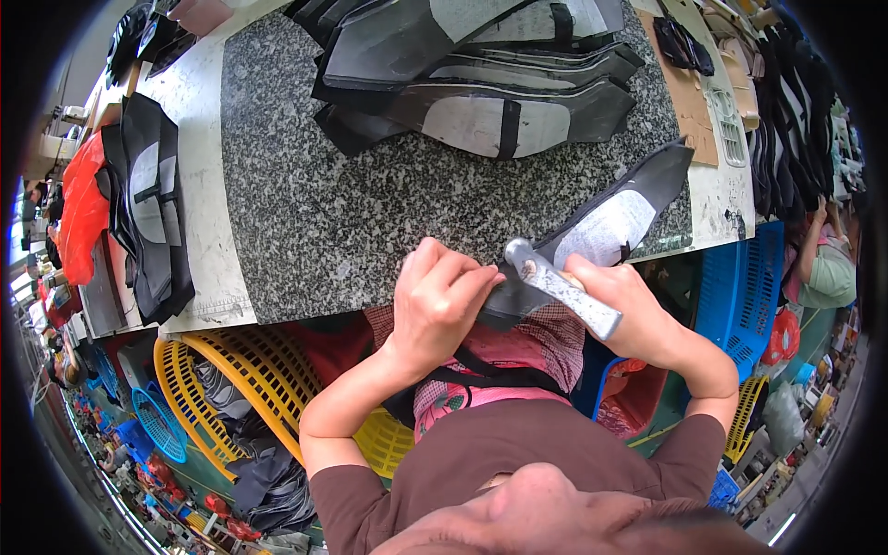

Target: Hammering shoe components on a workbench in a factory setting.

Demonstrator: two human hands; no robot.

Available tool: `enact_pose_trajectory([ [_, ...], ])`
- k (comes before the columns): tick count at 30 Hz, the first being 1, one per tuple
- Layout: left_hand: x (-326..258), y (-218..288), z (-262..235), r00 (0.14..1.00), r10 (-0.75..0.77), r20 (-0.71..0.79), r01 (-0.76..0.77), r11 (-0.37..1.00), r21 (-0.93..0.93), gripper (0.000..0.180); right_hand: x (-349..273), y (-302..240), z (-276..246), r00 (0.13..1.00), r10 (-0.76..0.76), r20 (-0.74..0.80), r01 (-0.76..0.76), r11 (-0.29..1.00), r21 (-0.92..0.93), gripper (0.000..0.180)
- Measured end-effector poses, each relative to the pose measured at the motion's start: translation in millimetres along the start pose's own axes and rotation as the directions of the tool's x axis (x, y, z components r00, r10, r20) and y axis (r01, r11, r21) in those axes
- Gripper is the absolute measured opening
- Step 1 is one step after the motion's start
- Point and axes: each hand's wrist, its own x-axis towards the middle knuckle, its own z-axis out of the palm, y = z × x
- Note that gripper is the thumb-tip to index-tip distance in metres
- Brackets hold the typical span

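Near the middle of the frame, the right hand (629, 307) has its grip closed around the handle of a hammer (578, 301), whose worn metal head slants from upper left to lower right. The left hand (435, 301) is just left of centre, fingers curled and fingertips drawn together at the lower end of a dark shoe piece (661, 180); whether they pinch its edge, I cannot tell. That piece runs from the centre up toward the right, bears a pale patch (606, 229), and reaches past the near edge of the speckled desk (305, 213).

Across the top of the frame lies a pile of similar dark pieces (499, 116), several with pale patches. Another dark bundle (153, 208) sits at the left end of the desk, beside a red bag (83, 213). Yellow baskets (264, 370) stand at lower left, a blue crate (740, 296) at right. Farther right is a co-worker (828, 273) in a light green top.
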Motion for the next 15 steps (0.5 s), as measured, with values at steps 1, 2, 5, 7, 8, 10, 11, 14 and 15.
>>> enact_pose_trajectory([
  [1,-1.2,0.7,0.2,1.000,-0.004,-0.002,0.004,1.000,0.003,0.018,1.5,0.7,-1.0,1.000,-0.003,0.004,0.003,1.000,0.000,0.021],
  [2,-2.8,1.8,0.6,0.999,0.041,0.009,-0.041,0.998,0.053,0.019,2.4,1.1,-2.6,0.997,-0.030,-0.075,0.035,0.998,0.061,0.020],
  [5,-4.8,3.9,-0.1,0.993,0.110,0.039,-0.114,0.986,0.122,0.022,3.7,-1.2,-6.0,0.990,-0.048,-0.132,0.065,0.990,0.125,0.016],
  [7,-2.9,6.8,-3.2,0.987,0.130,0.094,-0.144,0.977,0.159,0.020,3.8,9.0,7.4,0.999,-0.044,-0.006,0.044,0.998,0.043,0.016],
  [8,-3.8,6.8,-4.3,0.981,0.152,0.123,-0.174,0.965,0.195,0.024,5.6,11.6,10.0,0.998,-0.063,-0.028,0.062,0.998,-0.017,0.018],
  [10,-6.5,7.7,0.9,0.977,0.188,0.099,-0.208,0.942,0.265,0.020,6.7,7.0,3.5,0.992,-0.100,-0.076,0.105,0.993,0.057,0.019],
  [11,-7.8,8.6,2.1,0.971,0.225,0.080,-0.239,0.912,0.333,0.018,7.5,4.4,1.3,0.983,-0.130,-0.126,0.147,0.981,0.130,0.019],
  [14,-8.0,11.3,-1.5,0.961,0.247,0.126,-0.277,0.891,0.360,0.022,6.7,9.8,14.1,0.994,-0.105,-0.026,0.104,0.994,-0.017,0.019],
  [15,-8.3,12.4,-2.2,0.954,0.255,0.155,-0.296,0.883,0.365,0.024,5.2,9.7,16.7,0.996,-0.084,0.019,0.086,0.992,-0.092,0.019],
])
